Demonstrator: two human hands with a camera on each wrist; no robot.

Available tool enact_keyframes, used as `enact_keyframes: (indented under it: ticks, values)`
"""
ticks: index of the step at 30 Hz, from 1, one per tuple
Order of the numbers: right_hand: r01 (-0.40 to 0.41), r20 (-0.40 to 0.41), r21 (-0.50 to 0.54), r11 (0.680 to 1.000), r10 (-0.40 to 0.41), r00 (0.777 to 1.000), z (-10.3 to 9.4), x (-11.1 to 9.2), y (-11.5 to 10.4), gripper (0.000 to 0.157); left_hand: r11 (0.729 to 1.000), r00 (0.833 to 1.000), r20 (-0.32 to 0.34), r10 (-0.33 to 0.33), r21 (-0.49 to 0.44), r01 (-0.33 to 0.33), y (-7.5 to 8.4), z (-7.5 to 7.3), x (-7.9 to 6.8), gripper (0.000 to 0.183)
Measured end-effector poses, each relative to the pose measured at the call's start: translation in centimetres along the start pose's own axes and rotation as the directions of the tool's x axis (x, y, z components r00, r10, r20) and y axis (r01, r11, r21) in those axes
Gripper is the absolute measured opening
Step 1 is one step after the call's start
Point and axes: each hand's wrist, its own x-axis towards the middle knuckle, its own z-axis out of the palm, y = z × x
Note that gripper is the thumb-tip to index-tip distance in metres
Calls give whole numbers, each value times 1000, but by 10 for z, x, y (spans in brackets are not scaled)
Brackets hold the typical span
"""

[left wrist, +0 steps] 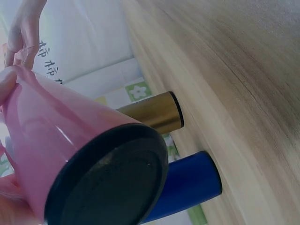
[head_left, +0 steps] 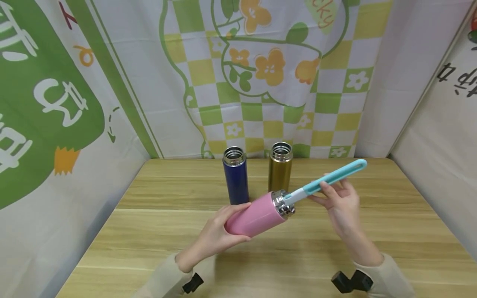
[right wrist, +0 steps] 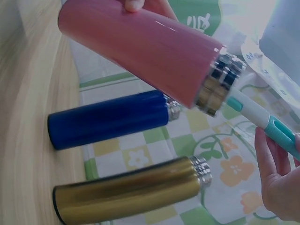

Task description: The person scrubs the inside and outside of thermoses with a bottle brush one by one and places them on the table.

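Observation:
My left hand [head_left: 220,229] grips a pink thermos flask [head_left: 257,215] around its lower body and holds it tilted above the table, mouth toward the right. Its black base [left wrist: 110,180] faces the left wrist camera. With thumb and fingers, my right hand [head_left: 340,203] pinches the turquoise handle of a bottle brush [head_left: 335,174]. The brush's white shaft enters the flask's steel mouth [right wrist: 220,84], so its head is hidden inside. Behind the pink flask stand a blue flask [head_left: 236,180] and a gold flask [head_left: 280,169], both upright with uncovered mouths.
The wooden table [head_left: 156,231] runs back to a patterned cloth [head_left: 257,120] hanging just behind the two standing flasks. More printed cloth hangs at the left and right sides. A small black device [head_left: 352,281] sits at the right sleeve.

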Motion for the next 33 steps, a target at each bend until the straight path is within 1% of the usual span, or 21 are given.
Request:
enact_keyframes:
  ticks: [4, 7, 10, 14, 18, 24, 29, 33]
  values:
    - [13, 16, 26, 1000, -13, 1000, -7, 2, -7, 27, 1000, 1000, 9, 13, 23, -13, 2, -2, -1, 72]
    - [6, 31, 16, 1000, -6, 1000, -10, 3, -10, 25, 999, 1000, 13, 23, 33, -24, 2, -3, -1, 72]
    - [8, -5, -14, 1000, -8, 1000, -10, 1, -12, 24, 999, 999, 25, 25, 37, -26, 1, -4, -3, 71]
    - [14, -33, -4, 1000, -14, 999, -9, -2, -15, 24, 999, 999, 42, 30, 42, -32, 1, -5, -6, 72]
    - [32, -37, 29, 999, -31, 999, -10, -1, -19, 24, 998, 998, 46, 41, 52, -43, 1, -8, -7, 73]
    - [41, -87, 24, 999, -39, 995, -12, 1, -27, 21, 999, 998, 63, 12, 51, -15, 3, -12, -8, 72]
    - [42, -109, 4, 999, -41, 993, -15, 1, -34, 20, 997, 997, 72, 32, 72, -37, 1, -14, -10, 71]
    - [37, -120, -1, 999, -36, 992, -16, 3, -37, 20, 997, 996, 79, 33, 73, -39, 1, -14, -11, 71]
